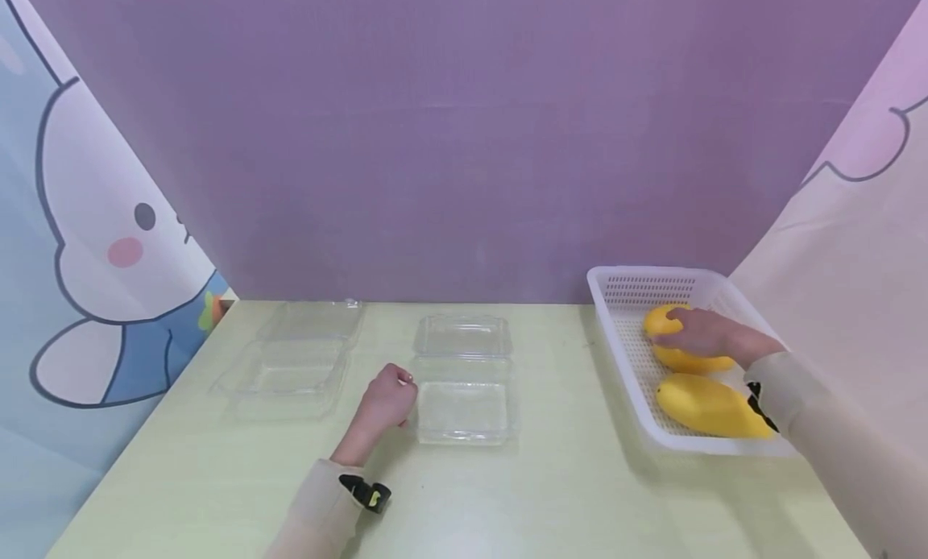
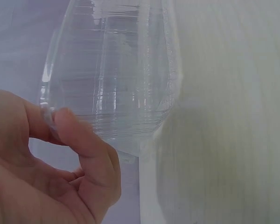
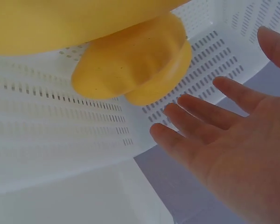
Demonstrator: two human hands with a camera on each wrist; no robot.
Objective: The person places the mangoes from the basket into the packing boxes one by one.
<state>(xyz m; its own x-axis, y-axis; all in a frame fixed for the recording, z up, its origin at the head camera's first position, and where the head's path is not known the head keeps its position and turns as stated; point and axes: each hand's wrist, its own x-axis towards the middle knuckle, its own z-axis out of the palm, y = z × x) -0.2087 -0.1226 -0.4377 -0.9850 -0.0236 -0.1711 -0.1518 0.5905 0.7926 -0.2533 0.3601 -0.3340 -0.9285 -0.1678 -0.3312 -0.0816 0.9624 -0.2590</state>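
"Inside the white basket (image 1: 622, 358), head view?"
"Yellow mangoes (image 1: 706, 406), right hand (image 1: 702, 333) above; a clear container (image 1: 464, 414) left of the basket."
"Left wrist?"
"Left hand (image 2: 46, 191) pinches the container's rim (image 2: 45, 84)."
"Right wrist?"
"Fingers (image 3: 205, 112) wide, empty, near the mangoes."

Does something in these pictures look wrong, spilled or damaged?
Nothing stands out. The yellow fruits lie inside the white basket, both clear containers stand open on the table, and no spill or damage shows.
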